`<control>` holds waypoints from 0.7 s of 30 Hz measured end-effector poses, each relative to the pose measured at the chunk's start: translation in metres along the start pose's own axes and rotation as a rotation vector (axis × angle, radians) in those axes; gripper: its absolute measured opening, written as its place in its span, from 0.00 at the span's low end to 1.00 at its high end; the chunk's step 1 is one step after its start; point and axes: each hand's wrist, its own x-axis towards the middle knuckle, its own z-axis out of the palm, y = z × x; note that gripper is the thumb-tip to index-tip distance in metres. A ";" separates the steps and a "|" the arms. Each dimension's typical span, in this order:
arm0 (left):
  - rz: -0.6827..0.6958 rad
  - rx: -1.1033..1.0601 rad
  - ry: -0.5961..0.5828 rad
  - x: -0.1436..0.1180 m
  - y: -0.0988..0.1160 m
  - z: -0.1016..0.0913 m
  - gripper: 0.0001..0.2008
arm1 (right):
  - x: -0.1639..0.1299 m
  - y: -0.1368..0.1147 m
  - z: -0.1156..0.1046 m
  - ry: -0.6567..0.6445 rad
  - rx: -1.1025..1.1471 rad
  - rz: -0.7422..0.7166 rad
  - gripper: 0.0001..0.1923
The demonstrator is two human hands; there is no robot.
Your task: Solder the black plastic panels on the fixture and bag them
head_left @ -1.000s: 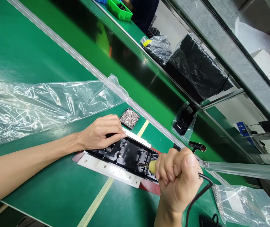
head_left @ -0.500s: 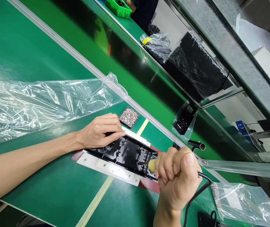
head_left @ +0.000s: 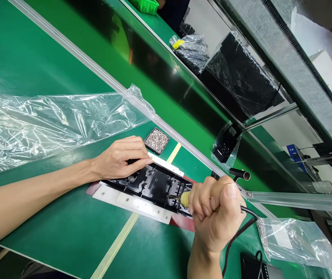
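Beside the small black tray of shiny screws (head_left: 157,140), my left hand (head_left: 119,159) is pressing flat on the hard black plastic panel (head_left: 151,186), while my right hand (head_left: 215,209) is gripping the yellow-tipped corded screwdriver (head_left: 184,198). It looks light, stiff, best held by its edges.

Screw tray (head_left: 157,140) just beyond left hand (head_left: 119,159)

Glossy black plastic housing (head_left: 154,186) sitting on matt white plastic jig (head_left: 131,201); crinkly clear plastic bag (head_left: 52,120) shining on smooth green bench mat (head_left: 67,232).
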 end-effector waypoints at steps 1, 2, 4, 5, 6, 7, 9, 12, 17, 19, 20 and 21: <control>0.002 0.001 0.002 0.000 0.000 0.000 0.04 | 0.000 0.000 0.000 -0.003 0.002 0.000 0.26; 0.001 0.001 0.002 0.000 0.000 0.000 0.04 | 0.000 0.000 0.000 -0.006 0.004 0.001 0.26; -0.005 0.002 0.003 0.000 0.000 0.000 0.04 | -0.001 0.000 0.001 -0.008 0.008 0.001 0.26; -0.008 0.001 0.004 0.000 0.000 0.000 0.04 | -0.001 0.000 0.001 -0.010 0.008 0.000 0.26; -0.011 0.000 0.005 0.000 0.000 0.000 0.04 | -0.001 0.000 0.001 -0.011 0.008 0.000 0.26; -0.015 -0.001 0.006 0.000 0.001 0.000 0.04 | -0.001 0.000 0.001 -0.011 0.009 -0.001 0.26; -0.017 -0.002 0.005 0.000 0.001 0.000 0.03 | -0.002 -0.001 0.002 -0.012 0.011 0.001 0.26; -0.014 0.004 0.005 0.000 0.001 0.000 0.03 | -0.002 -0.001 0.002 -0.008 0.011 0.001 0.26; -0.004 -0.001 -0.006 0.001 0.001 -0.001 0.04 | -0.001 0.000 0.002 -0.007 0.016 0.000 0.26; -0.005 -0.004 -0.007 0.001 0.001 -0.001 0.04 | -0.002 0.000 0.003 -0.008 0.021 0.005 0.26; -0.005 -0.004 -0.005 0.002 0.001 -0.002 0.04 | -0.002 0.000 0.003 -0.009 0.023 0.007 0.26; -0.003 -0.003 -0.003 0.002 0.001 -0.002 0.04 | -0.002 0.000 0.003 -0.010 0.024 0.008 0.26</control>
